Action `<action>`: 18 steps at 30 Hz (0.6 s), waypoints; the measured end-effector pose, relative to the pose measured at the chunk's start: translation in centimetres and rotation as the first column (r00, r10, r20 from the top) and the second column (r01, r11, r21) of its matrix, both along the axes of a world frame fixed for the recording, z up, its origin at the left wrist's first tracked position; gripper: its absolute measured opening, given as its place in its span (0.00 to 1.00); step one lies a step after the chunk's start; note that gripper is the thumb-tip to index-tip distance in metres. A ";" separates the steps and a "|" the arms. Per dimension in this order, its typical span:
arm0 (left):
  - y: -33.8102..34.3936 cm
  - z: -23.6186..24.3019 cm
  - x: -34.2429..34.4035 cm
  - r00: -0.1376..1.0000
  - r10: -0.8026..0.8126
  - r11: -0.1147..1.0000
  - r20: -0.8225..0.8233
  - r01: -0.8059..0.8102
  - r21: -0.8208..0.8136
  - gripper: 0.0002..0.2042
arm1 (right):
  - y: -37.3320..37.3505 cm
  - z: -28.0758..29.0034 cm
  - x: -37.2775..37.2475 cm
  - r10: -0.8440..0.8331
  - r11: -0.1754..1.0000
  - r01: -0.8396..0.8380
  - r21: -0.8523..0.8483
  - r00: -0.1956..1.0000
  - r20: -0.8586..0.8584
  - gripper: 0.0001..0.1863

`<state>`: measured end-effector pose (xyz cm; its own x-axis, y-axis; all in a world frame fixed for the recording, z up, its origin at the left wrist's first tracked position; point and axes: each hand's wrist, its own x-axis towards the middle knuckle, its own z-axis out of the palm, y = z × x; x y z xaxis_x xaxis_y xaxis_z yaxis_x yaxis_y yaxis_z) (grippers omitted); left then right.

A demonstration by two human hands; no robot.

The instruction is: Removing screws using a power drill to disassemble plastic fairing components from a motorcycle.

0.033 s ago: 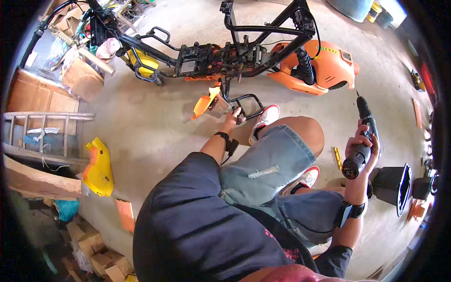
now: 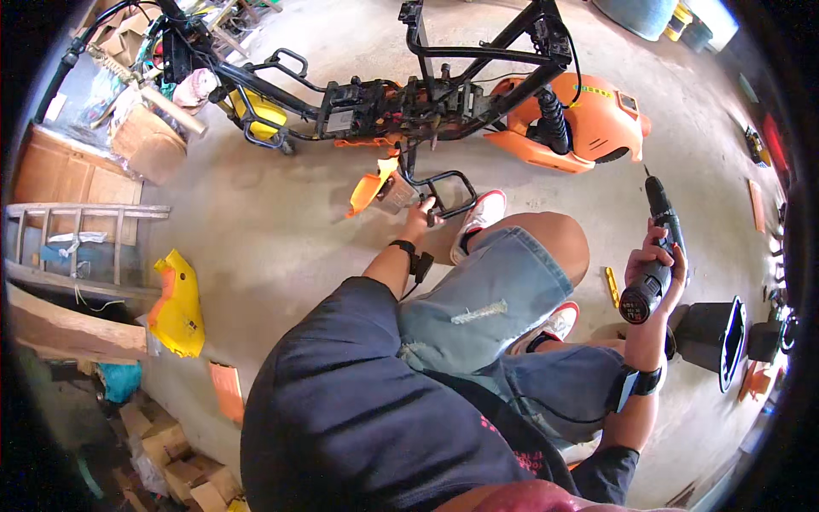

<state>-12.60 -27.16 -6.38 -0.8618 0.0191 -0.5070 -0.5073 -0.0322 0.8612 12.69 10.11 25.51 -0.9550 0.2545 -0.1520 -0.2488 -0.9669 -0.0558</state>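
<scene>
A stripped scooter with a black frame [image 2: 444,94] and an orange rear body panel [image 2: 589,119] lies on the concrete floor ahead of me. My left hand [image 2: 420,212] reaches forward and grips a black tube bracket [image 2: 448,183] under the frame. A loose orange panel piece [image 2: 367,192] sits just left of that hand. My right hand [image 2: 653,260] holds a black cordless drill [image 2: 655,247] off to the right, its bit pointing up and away from the scooter. I am crouched, with one knee in torn denim shorts between my hands.
A yellow body panel [image 2: 175,307] and a flat orange piece [image 2: 226,388] lie on the floor at left. A wooden ladder [image 2: 77,235] and cardboard boxes [image 2: 171,461] line the left side. A black part with a blue rim [image 2: 717,333] and a small yellow tool [image 2: 612,286] are at right.
</scene>
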 end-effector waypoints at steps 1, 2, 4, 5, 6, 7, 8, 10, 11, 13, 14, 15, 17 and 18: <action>-0.1 -0.3 -0.2 1.000 -0.009 0.993 -0.023 0.012 0.119 0.21 | 0.1 -0.2 -0.1 0.015 1.000 -0.015 0.008 0.999 -0.039 0.33; -0.4 -0.4 -0.3 1.000 0.021 0.983 0.015 -0.024 0.185 0.18 | 0.2 -0.4 -0.2 0.010 1.000 -0.010 0.015 1.000 -0.019 0.32; -1.2 0.4 -0.9 0.999 0.042 0.994 0.025 -0.044 0.099 0.15 | 0.2 -0.9 -0.6 0.016 1.000 -0.016 -0.016 1.000 -0.015 0.32; -1.5 1.2 -1.3 0.997 0.078 0.988 0.029 -0.081 0.128 0.16 | 0.2 -1.1 -0.8 0.016 1.000 -0.016 -0.003 1.000 -0.016 0.31; -1.8 2.0 -1.5 0.994 0.107 0.982 0.024 -0.110 0.155 0.16 | 0.2 -1.2 -1.0 -0.005 0.999 0.005 0.050 1.000 -0.003 0.31; -2.0 2.8 -1.5 0.984 0.170 0.974 0.062 -0.177 0.144 0.16 | 0.1 -1.2 -1.2 0.022 0.999 -0.021 0.049 0.999 -0.027 0.31; -2.3 3.5 -1.5 0.972 0.219 0.963 0.089 -0.230 0.142 0.16 | 0.1 -1.2 -1.4 0.076 0.997 -0.075 0.006 0.994 -0.079 0.30; -2.8 4.2 -0.4 0.962 0.271 0.961 0.020 -0.272 0.046 0.16 | 0.0 -1.1 -1.7 0.096 0.995 -0.096 0.002 0.992 -0.082 0.28; -3.2 4.2 0.3 0.959 0.281 0.957 -0.043 -0.283 -0.059 0.16 | -0.1 -1.0 -1.9 0.062 0.997 -0.060 0.043 0.997 -0.038 0.27; -4.3 3.8 1.0 0.970 0.228 0.955 -0.080 -0.239 -0.175 0.16 | -0.3 -1.0 -2.2 0.034 0.999 -0.034 0.012 0.999 -0.002 0.28; -4.8 3.4 1.3 0.976 0.178 0.968 -0.127 -0.197 -0.155 0.16 | -0.5 -1.0 -2.4 0.043 0.999 -0.043 -0.032 0.999 0.004 0.28; -5.5 3.0 1.3 0.948 0.023 0.955 -0.317 -0.114 -0.273 0.16 | -0.7 -0.9 -2.5 0.042 0.997 -0.041 -0.064 0.999 0.018 0.28; -6.6 2.3 1.2 0.723 -0.279 0.845 -0.631 -0.127 -0.519 0.16 | -1.1 -0.7 -2.7 0.027 0.999 -0.026 -0.019 0.999 0.038 0.28; -7.0 2.2 0.8 0.570 -0.402 0.763 -0.716 -0.223 -0.606 0.16 | -1.2 -0.6 -2.9 0.049 0.999 -0.049 -0.014 0.999 0.020 0.28</action>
